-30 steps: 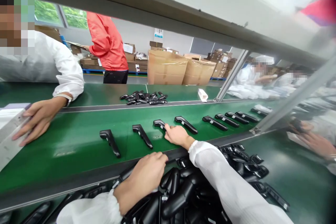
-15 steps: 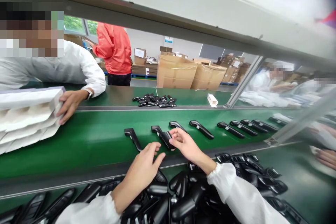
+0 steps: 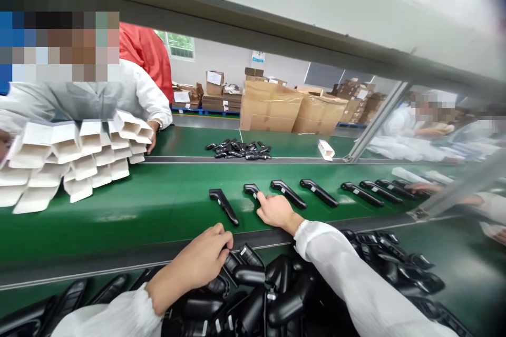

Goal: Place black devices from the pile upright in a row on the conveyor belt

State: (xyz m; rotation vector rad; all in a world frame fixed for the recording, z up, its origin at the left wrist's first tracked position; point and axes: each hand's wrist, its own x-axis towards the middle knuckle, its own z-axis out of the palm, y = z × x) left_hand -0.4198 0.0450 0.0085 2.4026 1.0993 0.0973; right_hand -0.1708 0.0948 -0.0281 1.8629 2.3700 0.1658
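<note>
On the green belt, my right hand (image 3: 279,211) is closed over the lower part of a black angled handheld casing (image 3: 250,189), whose head and white label stay visible. Another such casing (image 3: 223,206) lies to its left, and a third casing (image 3: 288,194) to its right. My left hand (image 3: 201,254) hovers at the near belt edge with curled fingers, over a pile of black casings (image 3: 290,300). Its fingertips are hidden, so I cannot make out what they hold.
Across the belt, a person in white holds a stack of open white boxes (image 3: 85,155). Small black parts (image 3: 239,149) and a white box (image 3: 326,150) lie on the far ledge. A metal post (image 3: 377,121) rises at the right; a beam (image 3: 253,26) crosses overhead.
The right hand held a small black part above the belt half a second ago; now it presses down on a casing. My left hand drew back toward the pile, fingers curling. The box stack moved further into view.
</note>
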